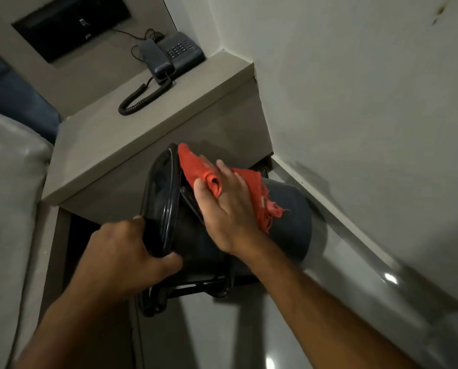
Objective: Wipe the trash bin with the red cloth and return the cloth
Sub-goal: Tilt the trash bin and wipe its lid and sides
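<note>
Partly hidden behind both hands, the bin point(289, 209) lies tipped on its side above the floor point(249, 328), its dark body pointing right toward the wall point(355, 89) and its lid point(160, 198) swung open at the left. The bin's inside is too dark to make out, and a pedal frame below it is only half visible. The left hand point(124, 254) grips the lid's lower rim, fingers point(169, 261) curled shut around the edge. The right hand point(222, 206) lies flat on the bin, pressing the cloth point(251, 182) against it; a fold of cloth pokes up between its fingers, and how tightly they close on it cannot be told. The cloth's frayed end trails right over the bin's side. Just behind the bin stands a beige tabletop point(132, 134) carrying a dark phone point(173, 55) with a coiled cord point(142, 99). A pale cushion point(7, 182) is cut off at the left edge.
</note>
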A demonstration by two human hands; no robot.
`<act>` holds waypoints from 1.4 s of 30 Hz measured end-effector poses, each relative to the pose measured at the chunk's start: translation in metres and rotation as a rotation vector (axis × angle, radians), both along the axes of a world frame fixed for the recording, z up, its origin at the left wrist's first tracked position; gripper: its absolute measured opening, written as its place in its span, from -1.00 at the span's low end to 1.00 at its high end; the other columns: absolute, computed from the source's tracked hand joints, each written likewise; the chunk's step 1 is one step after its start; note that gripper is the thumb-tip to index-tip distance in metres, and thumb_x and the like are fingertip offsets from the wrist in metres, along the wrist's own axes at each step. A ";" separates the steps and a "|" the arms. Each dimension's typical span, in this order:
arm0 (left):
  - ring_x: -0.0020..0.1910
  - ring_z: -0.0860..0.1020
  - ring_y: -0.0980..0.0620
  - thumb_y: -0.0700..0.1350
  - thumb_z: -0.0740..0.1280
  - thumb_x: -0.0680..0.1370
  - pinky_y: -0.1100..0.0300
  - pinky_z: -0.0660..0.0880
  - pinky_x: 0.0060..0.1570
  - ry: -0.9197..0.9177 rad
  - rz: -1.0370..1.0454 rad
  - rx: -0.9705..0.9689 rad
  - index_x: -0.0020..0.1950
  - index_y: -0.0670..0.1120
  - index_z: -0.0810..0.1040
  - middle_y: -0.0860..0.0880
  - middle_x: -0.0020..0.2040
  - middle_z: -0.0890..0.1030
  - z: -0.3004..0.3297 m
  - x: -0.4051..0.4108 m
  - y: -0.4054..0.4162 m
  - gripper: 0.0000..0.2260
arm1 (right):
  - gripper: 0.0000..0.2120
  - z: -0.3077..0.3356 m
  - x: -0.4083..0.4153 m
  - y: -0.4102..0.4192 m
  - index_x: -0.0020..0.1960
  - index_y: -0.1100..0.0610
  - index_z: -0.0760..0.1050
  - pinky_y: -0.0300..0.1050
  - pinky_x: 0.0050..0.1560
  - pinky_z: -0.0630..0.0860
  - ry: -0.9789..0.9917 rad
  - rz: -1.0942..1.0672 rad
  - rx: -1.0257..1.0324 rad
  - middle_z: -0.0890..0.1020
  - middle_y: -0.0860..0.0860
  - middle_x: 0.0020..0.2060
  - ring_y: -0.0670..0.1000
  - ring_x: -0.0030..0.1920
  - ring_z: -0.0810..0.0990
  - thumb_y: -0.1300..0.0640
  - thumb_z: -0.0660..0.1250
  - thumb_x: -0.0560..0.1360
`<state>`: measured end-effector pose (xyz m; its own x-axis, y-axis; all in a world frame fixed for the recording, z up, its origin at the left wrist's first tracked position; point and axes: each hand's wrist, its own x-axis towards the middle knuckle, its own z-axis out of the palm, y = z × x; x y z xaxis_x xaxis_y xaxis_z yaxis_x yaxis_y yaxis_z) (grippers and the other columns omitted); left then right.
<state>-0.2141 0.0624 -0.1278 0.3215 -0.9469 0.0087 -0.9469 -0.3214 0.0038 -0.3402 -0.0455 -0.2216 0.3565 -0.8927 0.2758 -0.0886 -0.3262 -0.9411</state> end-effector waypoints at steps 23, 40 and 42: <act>-0.54 0.40 0.27 0.32 0.38 0.13 0.46 0.19 -0.54 -0.007 -0.011 -0.016 -0.34 0.10 0.44 0.15 -0.57 0.42 0.000 0.004 0.012 -0.65 | -0.24 -0.032 -0.031 -0.112 0.40 0.19 0.49 0.11 0.32 0.40 0.490 0.025 0.415 0.59 0.22 0.32 0.25 0.31 0.54 -0.38 0.06 0.54; -0.58 0.45 0.12 0.36 0.26 0.26 0.32 0.25 -0.59 -0.118 -0.073 -0.029 -0.30 -0.04 0.54 0.05 -0.54 0.47 0.019 -0.027 -0.023 -0.55 | -0.38 -0.158 -0.068 0.083 0.62 0.18 0.12 0.35 0.49 0.19 0.167 -0.733 -0.176 0.35 0.28 0.52 0.31 0.53 0.27 -0.12 0.04 0.67; -0.59 0.47 0.04 0.33 0.31 0.27 0.30 0.30 -0.59 -0.045 -0.033 -0.033 -0.36 -0.08 0.48 -0.02 -0.54 0.50 0.022 -0.032 -0.033 -0.55 | -0.35 -0.167 -0.046 0.104 0.66 0.08 -0.07 0.30 0.56 0.02 0.249 -0.654 -0.182 0.16 0.21 0.61 0.32 0.60 0.10 -0.06 0.07 0.66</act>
